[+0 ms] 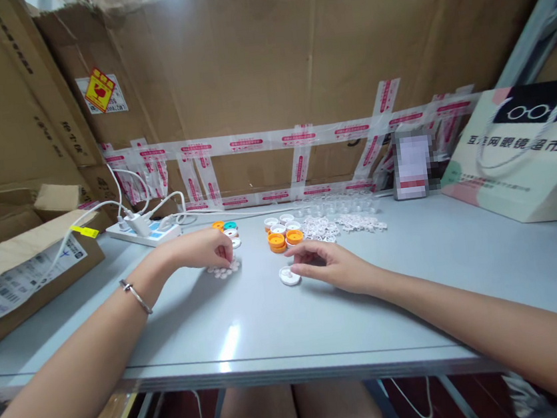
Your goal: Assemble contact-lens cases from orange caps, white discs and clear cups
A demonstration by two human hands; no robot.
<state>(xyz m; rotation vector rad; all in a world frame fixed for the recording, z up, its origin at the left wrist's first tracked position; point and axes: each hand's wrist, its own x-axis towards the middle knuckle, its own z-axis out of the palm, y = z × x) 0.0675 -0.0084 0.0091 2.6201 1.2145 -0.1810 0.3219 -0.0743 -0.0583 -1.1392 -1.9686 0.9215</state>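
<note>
Fingers at the disc: on the right hand (332, 264), thumb and forefinger stand apart, the thumb's tip at the edge of a flat, round, white plastic disc (289, 280), probably to steady it.

White disc's place: flat on the smooth, pale blue-grey tabletop (256, 325), near its middle, perhaps kept there for clear working room.

Fingers at the scatter: the left hand (205, 248) bunches its fingertips down over a spread of small white plastic pieces (223, 272); whether they pinch one, I cannot tell.

Beyond the disc: stacked orange and white round plastic caps (277, 241), likely grouped for a short reach.

Past the left hand: a few orange, teal and white round caps (230, 226), partly hidden by it.

Right of the stacks: heaps of small white openwork plastic parts (318, 229), with clear round plastic pieces (333, 204) behind; seemingly sorted by kind.

Back edge: a white power strip (148, 235) with white cables, and an upright phone-like object (411, 163), blurred out.

Surroundings: a large brown cardboard box (241, 59) banded with pink-and-white tape, an open brown carton (28, 264) left, a pale printed bag (518, 155) right.
</note>
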